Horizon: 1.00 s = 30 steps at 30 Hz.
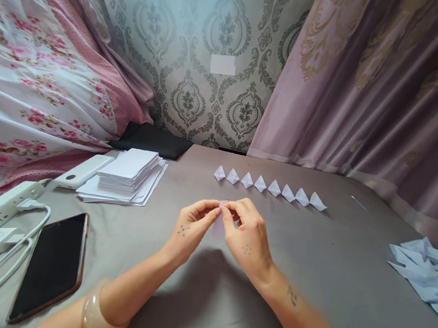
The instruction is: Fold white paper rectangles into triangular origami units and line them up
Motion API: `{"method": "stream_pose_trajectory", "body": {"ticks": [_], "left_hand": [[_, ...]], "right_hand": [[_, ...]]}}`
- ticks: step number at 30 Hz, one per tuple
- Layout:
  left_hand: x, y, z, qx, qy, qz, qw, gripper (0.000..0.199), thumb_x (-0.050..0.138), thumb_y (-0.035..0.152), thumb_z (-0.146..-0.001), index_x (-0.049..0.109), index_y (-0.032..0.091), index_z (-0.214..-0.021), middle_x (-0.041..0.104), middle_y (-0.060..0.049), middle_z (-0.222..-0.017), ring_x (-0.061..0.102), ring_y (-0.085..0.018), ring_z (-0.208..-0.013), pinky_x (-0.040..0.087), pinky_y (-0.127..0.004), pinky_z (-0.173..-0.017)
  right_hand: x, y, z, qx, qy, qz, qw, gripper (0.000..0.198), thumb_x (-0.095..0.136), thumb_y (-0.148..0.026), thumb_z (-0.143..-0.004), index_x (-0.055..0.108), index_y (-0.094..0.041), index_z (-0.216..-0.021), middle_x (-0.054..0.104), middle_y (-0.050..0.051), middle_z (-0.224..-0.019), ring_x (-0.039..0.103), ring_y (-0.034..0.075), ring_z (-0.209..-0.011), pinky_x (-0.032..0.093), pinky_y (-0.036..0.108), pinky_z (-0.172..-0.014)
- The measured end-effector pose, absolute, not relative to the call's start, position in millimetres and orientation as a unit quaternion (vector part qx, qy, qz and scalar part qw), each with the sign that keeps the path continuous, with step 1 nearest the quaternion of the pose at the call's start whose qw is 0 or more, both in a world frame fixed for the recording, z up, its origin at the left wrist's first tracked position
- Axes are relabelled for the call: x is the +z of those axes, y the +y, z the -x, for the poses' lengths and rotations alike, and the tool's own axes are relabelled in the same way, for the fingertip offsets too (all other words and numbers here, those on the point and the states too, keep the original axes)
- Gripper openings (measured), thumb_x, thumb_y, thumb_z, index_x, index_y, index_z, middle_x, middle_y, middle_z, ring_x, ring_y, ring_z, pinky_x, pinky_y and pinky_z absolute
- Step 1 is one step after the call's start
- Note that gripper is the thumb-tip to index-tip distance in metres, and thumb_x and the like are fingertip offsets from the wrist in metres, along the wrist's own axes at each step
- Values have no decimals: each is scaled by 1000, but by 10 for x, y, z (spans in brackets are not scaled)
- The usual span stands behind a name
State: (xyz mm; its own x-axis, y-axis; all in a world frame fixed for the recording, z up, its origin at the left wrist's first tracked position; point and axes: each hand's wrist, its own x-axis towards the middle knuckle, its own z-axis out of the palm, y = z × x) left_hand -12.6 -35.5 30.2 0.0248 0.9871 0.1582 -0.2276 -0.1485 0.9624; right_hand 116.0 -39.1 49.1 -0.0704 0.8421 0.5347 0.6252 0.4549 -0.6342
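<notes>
My left hand (191, 227) and right hand (249, 235) meet with thumbs and forefingers pinched together on a small piece of white paper (222, 204), held in front of me over the gray cloth (332, 286). Beyond it, eight folded paper shapes (260, 184) form a row; a paper stack (132, 166) sits left, pointed folded papers (425, 272) far right.

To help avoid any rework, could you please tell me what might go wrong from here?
The small pale piece of paper, pinched by the left hand and the right hand, might crease or tear if they pull unevenly.
The row of eight small white folded-paper pyramids sits just beyond the hands, so a forward reach could topple some.
The left forearm is near the black-screened rectangular phone and might nudge it.
</notes>
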Motion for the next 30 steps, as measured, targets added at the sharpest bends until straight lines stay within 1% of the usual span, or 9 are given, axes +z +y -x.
{"method": "stream_pose_trajectory", "body": {"ticks": [4,6,9,13,16,19,23,27,30], "left_hand": [[303,-358,123,591,381,-467,536,18,69,28,-77,68,16,-90,70,-4,-91,61,-15,-85,47,-25,-79],[309,-367,115,595,380,-463,536,16,70,28,-76,68,15,-87,70,-3,-86,61,-14,-82,47,-24,-77],[318,-377,107,606,371,-454,537,15,71,27,-75,69,16,-85,69,-2,-83,60,-14,-81,48,-23,-76],[315,-378,117,612,359,-455,538,16,70,27,-76,69,17,-89,69,-3,-89,61,-15,-86,47,-25,-81],[312,-377,134,602,354,-468,541,16,67,27,-80,69,18,-92,69,-3,-93,60,-15,-90,46,-25,-84],[305,-371,145,595,340,-471,556,17,64,27,-82,69,20,-97,69,-3,-98,60,-16,-94,45,-25,-86],[273,-349,148,590,338,-455,574,21,66,27,-81,70,20,-101,70,-5,-103,60,-19,-100,45,-28,-90],[261,-342,147,595,344,-442,576,21,69,26,-77,72,19,-97,70,-7,-103,61,-20,-99,46,-30,-89],[310,-365,155,591,342,-435,587,22,70,27,-76,72,18,-96,71,-7,-98,63,-20,-92,48,-31,-87]], "right_hand": [[471,-426,-1130,77,-735,504,447,12,50,-16,-86,62,-19,-86,59,3,-85,57,16,-79,45,27,-70],[473,-447,-1119,55,-735,502,452,13,50,-16,-86,62,-19,-88,59,4,-86,57,17,-81,45,28,-72],[482,-469,-1100,59,-729,503,460,13,51,-16,-85,62,-20,-90,60,3,-89,57,17,-83,45,29,-73],[489,-466,-1081,114,-712,509,469,10,53,-17,-85,61,-21,-89,63,1,-87,58,15,-77,44,27,-67],[484,-466,-1081,137,-710,499,478,13,52,-15,-85,62,-21,-89,63,0,-84,58,13,-71,44,26,-67],[478,-482,-1084,129,-709,494,487,16,51,-15,-86,63,-22,-92,63,1,-87,58,13,-74,44,26,-69],[487,-484,-1079,120,-706,494,493,17,50,-15,-87,64,-22,-93,62,2,-86,57,15,-78,45,27,-71],[492,-461,-1077,149,-698,491,500,13,56,-12,-82,63,-21,-89,60,1,-82,55,13,-71,46,25,-67],[474,-460,-1080,127,-702,486,505,13,56,-10,-82,62,-20,-87,60,1,-83,56,13,-72,46,25,-67]]}}
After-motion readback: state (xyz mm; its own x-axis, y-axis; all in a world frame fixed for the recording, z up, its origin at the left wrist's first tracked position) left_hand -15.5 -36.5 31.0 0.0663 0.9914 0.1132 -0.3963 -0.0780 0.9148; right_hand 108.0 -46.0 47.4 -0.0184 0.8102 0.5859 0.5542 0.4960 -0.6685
